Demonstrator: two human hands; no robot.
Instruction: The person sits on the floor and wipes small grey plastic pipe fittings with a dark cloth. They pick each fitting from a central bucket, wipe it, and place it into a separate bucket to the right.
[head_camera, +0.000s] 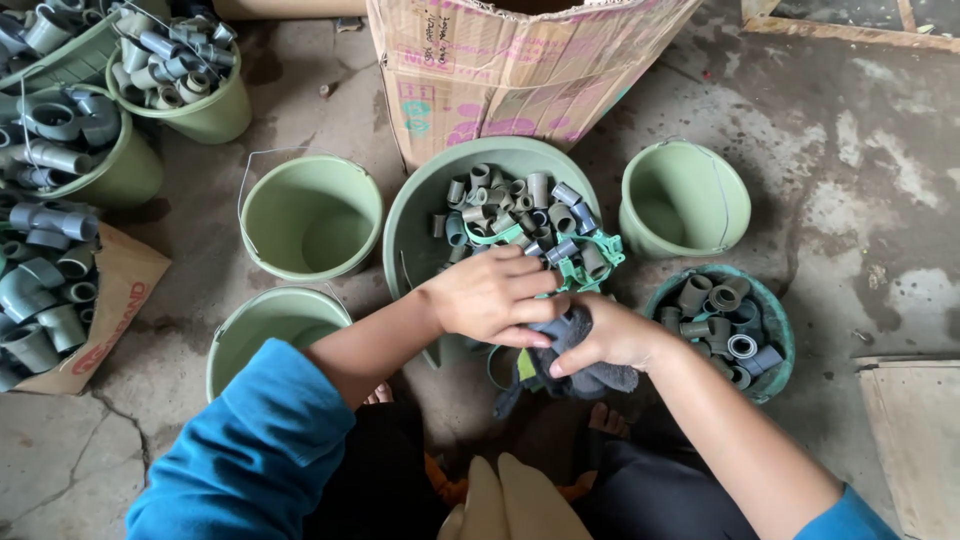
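Cloth (585, 375) — dark grey, bunched, with a bit of yellow-green showing at its left — sits at the centre of the view, just in front of the person's knees and at the six o'clock edge of the big basin (420, 215). The right hand (610, 335) is closed on the cloth, fingers curled around its upper fold. The left hand (490, 295) lies over the top of it, fingers bent and pressed against the right hand; whether it grips the cloth or a small part under the fingers, I cannot tell. Both sleeves are blue.

Just beyond the hands, at twelve o'clock, the pale green basin holds a heap of short grey pipe fittings (520, 205) with green plastic clips (585, 260) among them. At three o'clock from the hands a teal bowl (775, 320) carries more grey fittings. At one o'clock stands a light green bucket (685, 200); at ten o'clock another green bucket (310, 215) with a wire handle, and at nine o'clock a third (270, 325), partly behind the left arm.

A cardboard box (500, 65) rises behind the basin at twelve o'clock. Far out at ten o'clock — along the left edge — more buckets (205, 110) and a flat piece of cardboard (120, 290) hold larger grey elbows and couplings. All rests on a stained, cracked concrete floor (850, 150).
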